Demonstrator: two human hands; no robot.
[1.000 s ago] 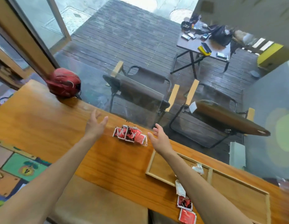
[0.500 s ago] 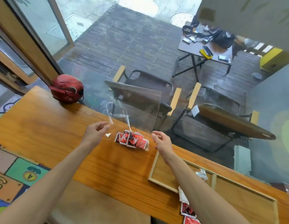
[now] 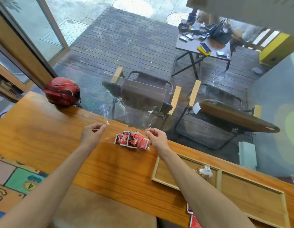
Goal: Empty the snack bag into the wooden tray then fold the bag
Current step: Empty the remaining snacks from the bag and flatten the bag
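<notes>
A clear plastic snack bag (image 3: pixel 136 111) stands up from the wooden counter, its open top stretched between my hands. My left hand (image 3: pixel 92 135) pinches its left corner and my right hand (image 3: pixel 157 139) pinches its right corner. Several red and white snack packets (image 3: pixel 132 139) lie bunched in the bag's bottom on the counter between my hands. The wooden tray (image 3: pixel 185 162) lies to the right, under my right forearm. A clear-wrapped snack (image 3: pixel 204 172) rests in its left compartment.
A red helmet (image 3: pixel 63 91) sits at the counter's far left edge. Loose red packets (image 3: pixel 193 216) lie near the front edge by my right arm. A colourful mat (image 3: pixel 14 181) covers the floor at left. Beyond the glass are chairs and a table.
Both hands went from open and reaching to pinching the bag's top corners. The clear bag has been lifted and stretched upright above the packets.
</notes>
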